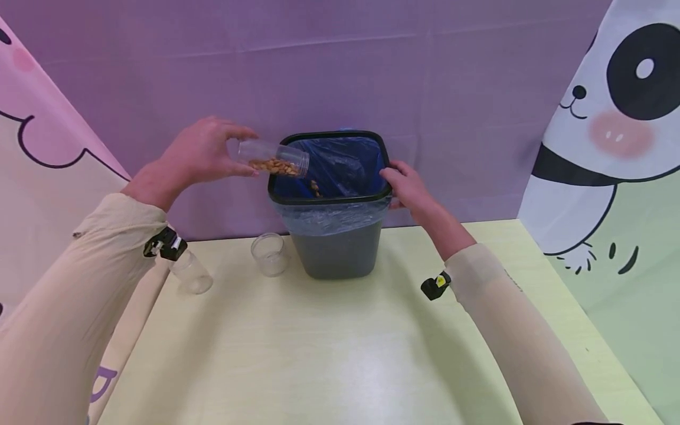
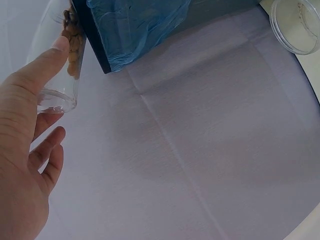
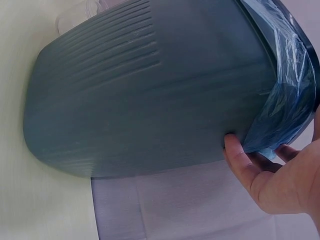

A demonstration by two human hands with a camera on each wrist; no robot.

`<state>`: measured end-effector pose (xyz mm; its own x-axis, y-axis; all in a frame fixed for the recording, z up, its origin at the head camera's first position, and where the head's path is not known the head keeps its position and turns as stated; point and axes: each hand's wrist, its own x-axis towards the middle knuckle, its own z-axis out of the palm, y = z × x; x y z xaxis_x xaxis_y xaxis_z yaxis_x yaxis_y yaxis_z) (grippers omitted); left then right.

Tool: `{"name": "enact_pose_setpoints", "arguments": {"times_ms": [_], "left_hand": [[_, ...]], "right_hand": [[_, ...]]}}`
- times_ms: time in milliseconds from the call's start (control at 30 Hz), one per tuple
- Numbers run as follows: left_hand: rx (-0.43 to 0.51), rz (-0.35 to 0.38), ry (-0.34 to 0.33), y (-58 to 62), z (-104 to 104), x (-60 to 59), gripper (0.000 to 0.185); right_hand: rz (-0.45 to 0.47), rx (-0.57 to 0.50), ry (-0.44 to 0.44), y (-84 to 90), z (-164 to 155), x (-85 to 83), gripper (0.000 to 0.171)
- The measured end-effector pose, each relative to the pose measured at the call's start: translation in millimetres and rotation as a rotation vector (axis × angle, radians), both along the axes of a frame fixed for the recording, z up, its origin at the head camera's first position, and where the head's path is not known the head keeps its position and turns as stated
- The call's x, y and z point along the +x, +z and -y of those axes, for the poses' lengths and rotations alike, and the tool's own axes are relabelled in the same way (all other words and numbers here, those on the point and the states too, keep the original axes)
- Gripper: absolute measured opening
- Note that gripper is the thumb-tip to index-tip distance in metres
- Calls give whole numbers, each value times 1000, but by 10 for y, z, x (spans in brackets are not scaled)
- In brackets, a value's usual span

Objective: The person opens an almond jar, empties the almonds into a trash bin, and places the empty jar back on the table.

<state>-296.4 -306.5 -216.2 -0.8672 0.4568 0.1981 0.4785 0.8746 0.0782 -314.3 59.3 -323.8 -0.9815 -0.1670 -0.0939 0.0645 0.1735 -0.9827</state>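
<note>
I count one bin (image 1: pixel 337 254), three clear cups and two hands. The bin stands at the back edge of the table (image 1: pixel 329 354), against the purple backdrop (image 1: pixel 340 59), and is lined with a blue bag (image 1: pixel 345 165) whose edge folds out over the black rim; a few brown bits lie inside it. My left hand (image 1: pixel 199 156) grips one cup (image 1: pixel 273 159) by its base, tipped on its side with its mouth over the bin's left rim, and brown pellets (image 1: pixel 275 167) lie along its lower wall. My right hand (image 1: pixel 409 189) holds the bin's right rim, thumb on the outer wall and fingers curled round the bag edge. A second cup (image 1: pixel 270 254) stands empty just left of the bin's base; a third (image 1: pixel 192 273) lies further left, near the table's left edge. In front of the bin the tabletop is bare to its near edge.
</note>
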Motion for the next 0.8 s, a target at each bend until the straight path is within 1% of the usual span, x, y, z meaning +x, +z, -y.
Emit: {"name": "enact_pose_setpoints", "arguments": {"times_ms": [133,267,467,633,800], "left_hand": [[-26,7,15,1,8,41,73],[-33,-9,18,24,7,69,73],[-47,-39,21,106,-29,62,74],[-48,-33,35,117,-44,61,75],[-52,-32,27,132,-42,59,73]], "right_hand": [[9,3,17,-43,41,24,56],[7,4,18,-49,57,53,56],[-4,6,7,-16,35,54,58],[-6,9,1,-21,33,51,56],[-2,-4,-3,-24,49,44,58]]}}
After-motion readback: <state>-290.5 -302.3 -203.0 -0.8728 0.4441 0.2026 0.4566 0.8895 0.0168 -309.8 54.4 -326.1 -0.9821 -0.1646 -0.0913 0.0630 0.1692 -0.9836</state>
